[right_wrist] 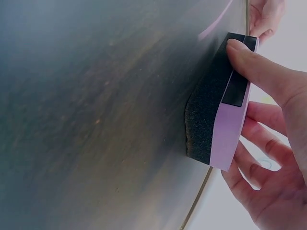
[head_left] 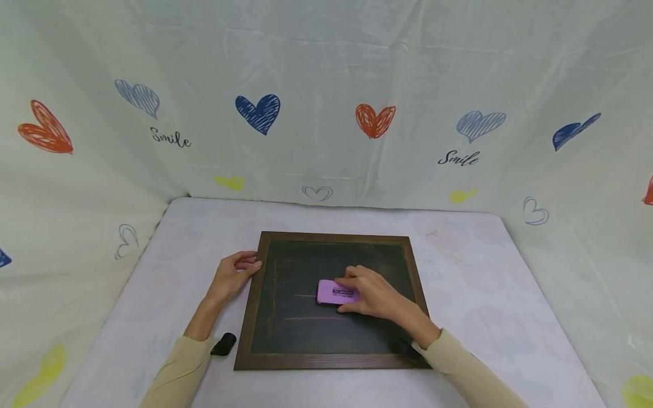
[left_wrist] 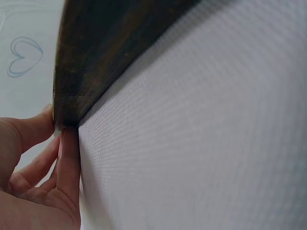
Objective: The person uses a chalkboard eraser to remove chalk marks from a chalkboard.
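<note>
A chalkboard (head_left: 331, 360) in a brown wooden frame lies on the table in the head view, with pink chalk lines on its dark surface. My right hand (head_left: 373, 292) holds a purple chalkboard eraser (head_left: 326, 290) between thumb and fingers, near the board's middle. In the right wrist view, the eraser's black felt (right_wrist: 201, 112) faces the board. At the frame's upper left side, my left hand (head_left: 236, 276) grips the edge. The left wrist view shows its thumb on the frame (left_wrist: 84, 62), with a finger at the lower corner by the tabletop.
A white cloth (head_left: 469, 272) with faint prints covers the table. Behind it hangs a pale curtain (head_left: 316, 68) with hearts and "Smile" lettering. Black wrist devices sit by both sleeves, one (head_left: 223, 344) beside the board's left side.
</note>
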{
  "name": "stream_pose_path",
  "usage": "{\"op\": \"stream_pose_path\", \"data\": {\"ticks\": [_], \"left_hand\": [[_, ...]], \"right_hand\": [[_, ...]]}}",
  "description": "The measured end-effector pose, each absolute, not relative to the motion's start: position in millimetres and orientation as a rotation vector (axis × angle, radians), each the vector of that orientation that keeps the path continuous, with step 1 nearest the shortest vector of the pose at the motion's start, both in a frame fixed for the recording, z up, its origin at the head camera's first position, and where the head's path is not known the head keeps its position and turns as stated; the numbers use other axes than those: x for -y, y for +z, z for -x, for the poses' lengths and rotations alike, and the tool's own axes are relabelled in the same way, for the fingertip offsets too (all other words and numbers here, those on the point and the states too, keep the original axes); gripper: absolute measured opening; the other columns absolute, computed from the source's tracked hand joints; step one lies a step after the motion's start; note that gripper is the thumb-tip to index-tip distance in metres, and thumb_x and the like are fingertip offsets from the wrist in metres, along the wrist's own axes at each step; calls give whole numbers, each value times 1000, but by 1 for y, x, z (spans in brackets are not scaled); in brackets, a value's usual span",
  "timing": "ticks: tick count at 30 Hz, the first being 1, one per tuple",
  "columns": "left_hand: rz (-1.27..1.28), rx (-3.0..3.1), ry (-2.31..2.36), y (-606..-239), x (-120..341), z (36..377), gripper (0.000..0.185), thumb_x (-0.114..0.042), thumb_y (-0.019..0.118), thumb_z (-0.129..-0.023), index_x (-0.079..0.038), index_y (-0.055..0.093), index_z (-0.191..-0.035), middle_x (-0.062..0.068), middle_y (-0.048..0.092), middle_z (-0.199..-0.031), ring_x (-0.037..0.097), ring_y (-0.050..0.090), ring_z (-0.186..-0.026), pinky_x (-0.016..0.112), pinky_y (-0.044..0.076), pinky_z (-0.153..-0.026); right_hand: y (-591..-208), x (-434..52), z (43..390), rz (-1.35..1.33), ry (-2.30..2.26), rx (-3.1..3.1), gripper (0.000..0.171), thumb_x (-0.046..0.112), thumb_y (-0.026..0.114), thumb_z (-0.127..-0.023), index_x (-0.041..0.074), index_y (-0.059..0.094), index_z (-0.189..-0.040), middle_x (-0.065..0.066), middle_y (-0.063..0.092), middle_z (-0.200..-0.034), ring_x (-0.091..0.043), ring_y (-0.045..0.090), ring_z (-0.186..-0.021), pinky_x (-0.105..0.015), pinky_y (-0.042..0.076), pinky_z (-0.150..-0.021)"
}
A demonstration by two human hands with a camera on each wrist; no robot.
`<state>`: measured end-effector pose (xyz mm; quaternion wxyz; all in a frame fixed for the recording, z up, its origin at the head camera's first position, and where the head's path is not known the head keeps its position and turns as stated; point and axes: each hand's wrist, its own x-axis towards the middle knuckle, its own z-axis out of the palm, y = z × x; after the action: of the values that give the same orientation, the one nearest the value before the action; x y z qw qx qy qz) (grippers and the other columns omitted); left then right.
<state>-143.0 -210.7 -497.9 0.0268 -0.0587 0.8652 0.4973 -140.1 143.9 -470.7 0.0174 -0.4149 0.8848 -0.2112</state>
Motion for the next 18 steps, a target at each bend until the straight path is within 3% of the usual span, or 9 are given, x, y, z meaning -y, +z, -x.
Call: {"op": "stream_pose_path", "data": {"ticks": [18], "left_hand": [[188,-2668,1537,-498,210,142,45,-17,70,-100,9,59,-135,27,66,-123,38,64,-109,40,49,-91]], "right_hand": [[-469,-121,144,1363,-637,-2715,59,39,90,-79,4,75,-124,0,57,-93,-11,46,-80,-22,37,-69]]}}
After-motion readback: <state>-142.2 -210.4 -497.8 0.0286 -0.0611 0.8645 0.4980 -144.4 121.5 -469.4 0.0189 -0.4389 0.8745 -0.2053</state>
